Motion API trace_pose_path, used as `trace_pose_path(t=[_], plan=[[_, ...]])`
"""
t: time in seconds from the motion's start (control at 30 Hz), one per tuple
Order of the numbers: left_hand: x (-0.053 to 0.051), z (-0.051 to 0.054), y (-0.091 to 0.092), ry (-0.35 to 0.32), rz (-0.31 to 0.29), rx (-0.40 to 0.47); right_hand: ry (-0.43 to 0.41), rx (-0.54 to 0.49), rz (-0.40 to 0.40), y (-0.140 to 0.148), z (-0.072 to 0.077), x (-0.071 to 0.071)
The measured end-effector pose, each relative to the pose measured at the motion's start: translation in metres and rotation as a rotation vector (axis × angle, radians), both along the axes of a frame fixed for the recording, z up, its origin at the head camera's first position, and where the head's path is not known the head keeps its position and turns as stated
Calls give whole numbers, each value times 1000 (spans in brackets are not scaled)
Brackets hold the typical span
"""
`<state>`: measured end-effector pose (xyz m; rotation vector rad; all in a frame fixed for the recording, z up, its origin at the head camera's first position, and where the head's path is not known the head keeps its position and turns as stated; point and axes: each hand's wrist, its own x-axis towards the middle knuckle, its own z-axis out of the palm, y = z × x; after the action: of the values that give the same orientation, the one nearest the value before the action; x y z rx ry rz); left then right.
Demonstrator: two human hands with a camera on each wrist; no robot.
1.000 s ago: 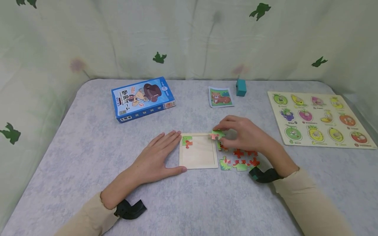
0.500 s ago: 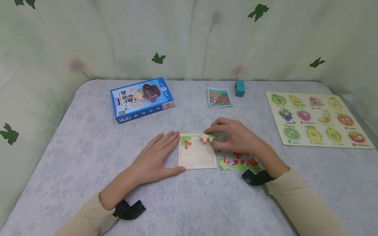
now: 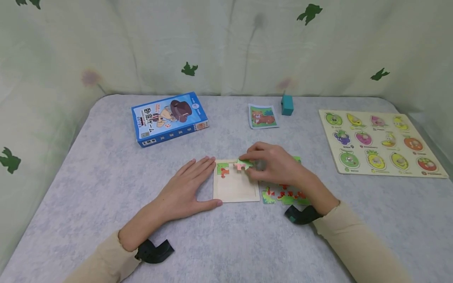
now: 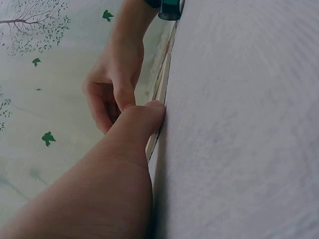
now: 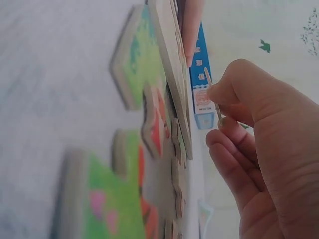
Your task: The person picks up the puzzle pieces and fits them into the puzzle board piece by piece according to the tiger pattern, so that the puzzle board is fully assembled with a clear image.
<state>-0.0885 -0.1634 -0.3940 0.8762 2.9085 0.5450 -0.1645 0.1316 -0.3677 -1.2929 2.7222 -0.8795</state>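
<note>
A square wooden puzzle tray (image 3: 235,190) lies on the table, with one green and red jigsaw piece (image 3: 223,169) in its upper left corner. My left hand (image 3: 187,188) rests flat along the tray's left side, fingers straight and thumb at the lower left corner. Above the tray's upper edge, my right hand (image 3: 274,163) pinches a green and pink jigsaw piece (image 3: 241,165) between thumb and fingertips. The right wrist view shows the held piece (image 5: 214,97) edge-on, apart from the tray. Several loose pieces (image 3: 288,198) lie right of the tray, some hidden under my right hand.
A blue game box (image 3: 170,120) lies at the back left. Towards the back are a small bear picture card (image 3: 263,116) and a teal block (image 3: 287,105). A wooden fruit board (image 3: 382,143) lies on the right. A patterned curtain (image 3: 226,47) hangs behind the table.
My right hand has carried the pinched jigsaw piece leftward, from the tray's upper right corner to over its upper middle. My left hand has stayed at the tray's left side.
</note>
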Motion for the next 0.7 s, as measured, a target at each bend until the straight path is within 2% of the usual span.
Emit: trace_pose_path(t=[0.27,0.43,0.7], plan=[[0,1,0,11,-1,1,-38,-13,-4,-8,-3,1],[0,2,0,-15,8,-6,-62,-15,-9,-11,-7,3],[0,1,0,-28,7,-16,-37,-45,-2,-14,-16,5]])
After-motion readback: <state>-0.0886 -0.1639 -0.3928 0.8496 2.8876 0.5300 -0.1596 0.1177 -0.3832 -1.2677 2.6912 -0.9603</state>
